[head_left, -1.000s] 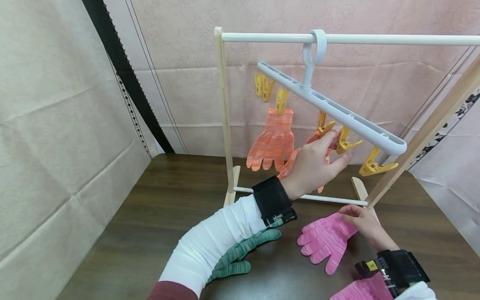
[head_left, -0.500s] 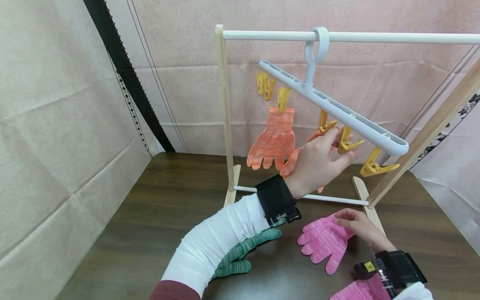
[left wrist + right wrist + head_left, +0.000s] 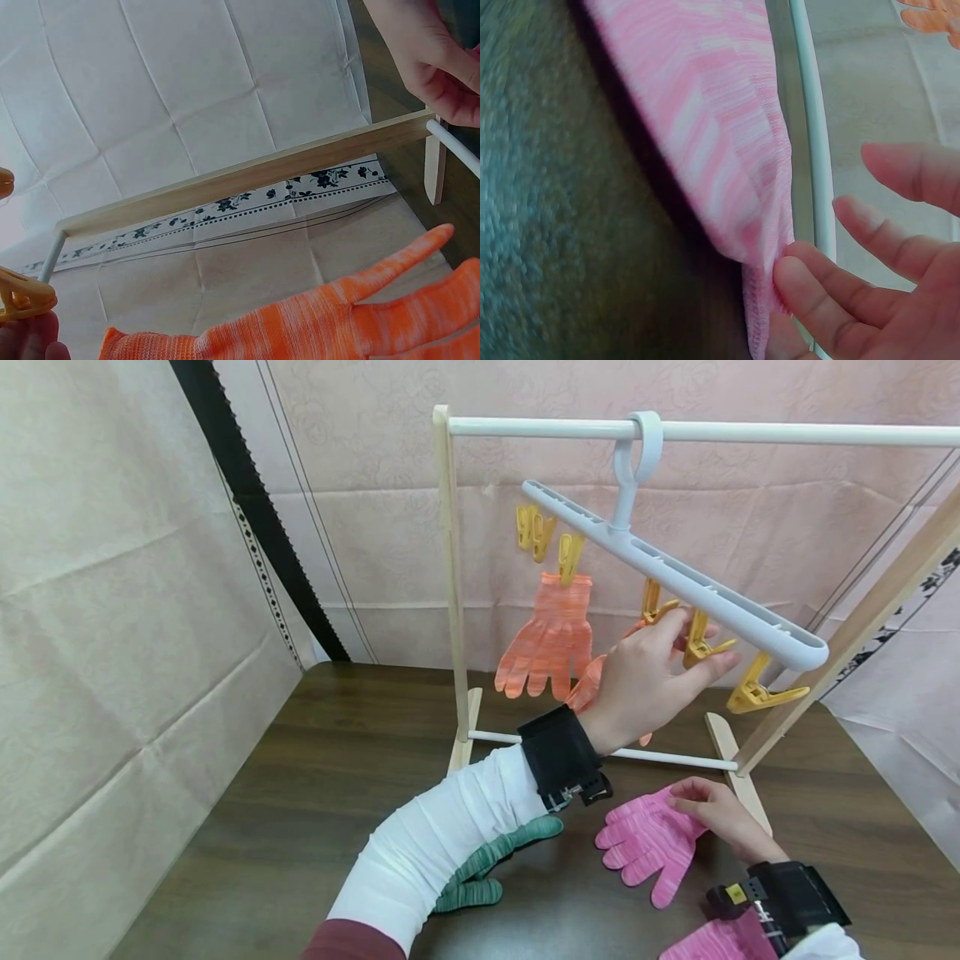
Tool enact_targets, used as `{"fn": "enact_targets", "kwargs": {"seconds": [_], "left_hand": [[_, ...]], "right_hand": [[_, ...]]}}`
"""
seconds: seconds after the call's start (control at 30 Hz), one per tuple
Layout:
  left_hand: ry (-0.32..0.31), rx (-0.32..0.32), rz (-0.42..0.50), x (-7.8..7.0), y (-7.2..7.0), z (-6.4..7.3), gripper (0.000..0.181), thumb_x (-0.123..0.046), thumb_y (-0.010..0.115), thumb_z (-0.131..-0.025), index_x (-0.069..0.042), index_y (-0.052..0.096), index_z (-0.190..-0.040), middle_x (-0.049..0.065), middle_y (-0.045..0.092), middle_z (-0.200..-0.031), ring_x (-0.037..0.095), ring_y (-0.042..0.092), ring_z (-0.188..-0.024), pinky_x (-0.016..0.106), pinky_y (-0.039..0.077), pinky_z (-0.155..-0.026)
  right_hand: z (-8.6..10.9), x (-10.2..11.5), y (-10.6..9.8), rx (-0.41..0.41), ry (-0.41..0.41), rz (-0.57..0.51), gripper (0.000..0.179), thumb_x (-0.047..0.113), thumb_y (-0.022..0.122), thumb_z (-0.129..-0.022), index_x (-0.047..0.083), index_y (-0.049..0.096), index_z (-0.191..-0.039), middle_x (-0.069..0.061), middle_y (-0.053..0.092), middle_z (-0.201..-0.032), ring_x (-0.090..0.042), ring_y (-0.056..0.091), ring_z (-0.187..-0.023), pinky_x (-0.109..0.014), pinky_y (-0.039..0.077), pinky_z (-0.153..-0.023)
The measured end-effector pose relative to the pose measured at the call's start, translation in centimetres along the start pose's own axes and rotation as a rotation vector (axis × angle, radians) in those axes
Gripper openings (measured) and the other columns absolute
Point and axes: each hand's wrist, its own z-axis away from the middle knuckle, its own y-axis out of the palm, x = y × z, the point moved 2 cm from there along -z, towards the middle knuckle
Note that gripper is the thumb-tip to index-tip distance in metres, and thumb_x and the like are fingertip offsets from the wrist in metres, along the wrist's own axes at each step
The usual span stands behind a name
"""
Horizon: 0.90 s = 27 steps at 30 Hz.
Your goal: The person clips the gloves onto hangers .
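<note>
My left hand (image 3: 645, 685) is raised under the pale blue hanger (image 3: 720, 597), thumb and fingers around a yellow clothespin (image 3: 699, 647). In the left wrist view, fingertips sit right below that clothespin (image 3: 26, 294). An orange glove (image 3: 277, 326) hangs beside this hand, largely hidden behind it in the head view; another orange glove (image 3: 551, 631) hangs from a clothespin farther back. Low over the table, my right hand (image 3: 723, 814) pinches the cuff of a pink glove (image 3: 652, 839), thumb against fingers; the right wrist view shows the pinched cuff edge (image 3: 756, 307).
The hanger hooks over a white rod (image 3: 525, 427) on a wooden frame (image 3: 452, 593). More yellow clothespins (image 3: 757, 689) hang along it. Green gloves (image 3: 480, 868) lie under my left forearm. A second pink glove (image 3: 720, 941) lies near the front. Cloth walls (image 3: 337, 552) enclose the table (image 3: 300, 793).
My left hand has shifted slightly right, its thumb now at the clothespin's lever. My right hand has moved slightly left along the pink glove's cuff.
</note>
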Motion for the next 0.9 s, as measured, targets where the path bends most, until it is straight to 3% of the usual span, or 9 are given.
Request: {"fn": "enact_targets", "kwargs": {"seconds": [0.23, 0.57, 0.8, 0.9], "left_hand": [[-0.035, 0.028, -0.019, -0.2, 0.0, -0.1, 0.026, -0.034, 0.061, -0.082, -0.012, 0.049, -0.089, -0.003, 0.034, -0.059, 0.005, 0.029, -0.05, 0.014, 0.02, -0.046], [-0.018, 0.041, -0.025, 0.1, -0.1, 0.0, 0.027, -0.032, 0.061, -0.082, -0.011, 0.051, -0.096, -0.003, 0.036, -0.057, 0.005, 0.032, -0.047, 0.014, 0.021, -0.045], [-0.021, 0.034, -0.059, 0.7, 0.0, 0.1, 0.026, -0.033, 0.06, -0.083, -0.011, 0.052, -0.096, -0.004, 0.037, -0.056, 0.004, 0.034, -0.05, 0.013, 0.022, -0.047], [-0.016, 0.026, -0.043, 1.0, 0.1, 0.2, 0.028, -0.032, 0.06, -0.083, -0.011, 0.052, -0.1, -0.003, 0.036, -0.056, 0.004, 0.034, -0.05, 0.013, 0.022, -0.047]], "right_hand": [[0.1, 0.0, -0.1, -0.062, -0.031, 0.017, 0.034, 0.019, 0.054, -0.087, -0.008, 0.053, -0.108, -0.018, 0.058, -0.1, -0.012, 0.049, -0.08, -0.025, 0.041, -0.065], [0.1, -0.1, -0.1, -0.087, -0.035, 0.02, 0.034, 0.02, 0.054, -0.087, -0.007, 0.053, -0.107, -0.016, 0.058, -0.098, -0.01, 0.048, -0.077, -0.025, 0.041, -0.065], [0.4, 0.2, -0.2, -0.24, -0.076, 0.045, 0.026, 0.013, 0.054, -0.086, -0.008, 0.056, -0.102, -0.019, 0.059, -0.095, 0.001, 0.046, -0.07, -0.02, 0.039, -0.061], [0.5, 0.3, -0.4, -0.301, -0.078, 0.097, 0.023, 0.012, 0.055, -0.085, -0.006, 0.057, -0.099, -0.019, 0.06, -0.093, -0.002, 0.047, -0.071, -0.02, 0.038, -0.06]]}}
